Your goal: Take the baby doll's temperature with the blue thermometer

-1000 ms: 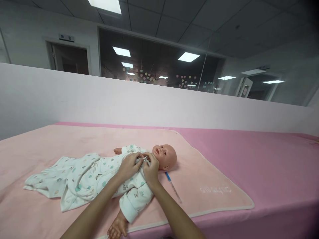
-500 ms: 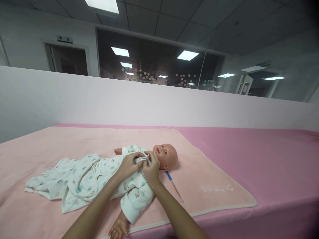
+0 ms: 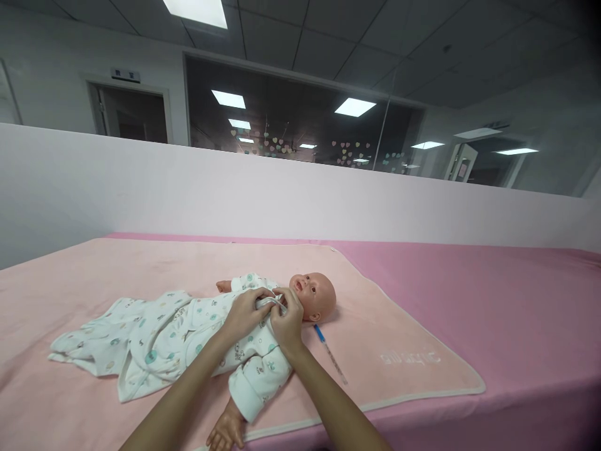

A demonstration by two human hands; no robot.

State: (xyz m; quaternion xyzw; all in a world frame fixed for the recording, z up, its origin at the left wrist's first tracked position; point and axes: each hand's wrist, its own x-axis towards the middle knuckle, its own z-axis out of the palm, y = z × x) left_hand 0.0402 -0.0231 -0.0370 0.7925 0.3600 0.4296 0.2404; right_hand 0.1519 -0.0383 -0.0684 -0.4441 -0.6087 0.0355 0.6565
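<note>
A baby doll (image 3: 313, 295) lies on its back on a pale pink blanket (image 3: 404, 338), head to the right. It wears a white patterned sleepsuit (image 3: 154, 332) whose loose legs trail to the left. Both my hands meet at the doll's collar. My left hand (image 3: 245, 313) pinches the fabric at the neckline from the left. My right hand (image 3: 287, 321) pinches the same collar edge from the right, just under the doll's chin. The doll's bare hand (image 3: 225, 432) pokes from a sleeve near the blanket's front edge.
A thin thermometer with a blue tip (image 3: 330, 352) lies on the blanket beside the doll's head. The blanket covers a darker pink tabletop (image 3: 507, 300). A low white partition (image 3: 328, 200) runs behind the table, with dark windows beyond.
Both hands stay pinched at the doll's collar, with only slight finger shifts. The view has drifted a little.
</note>
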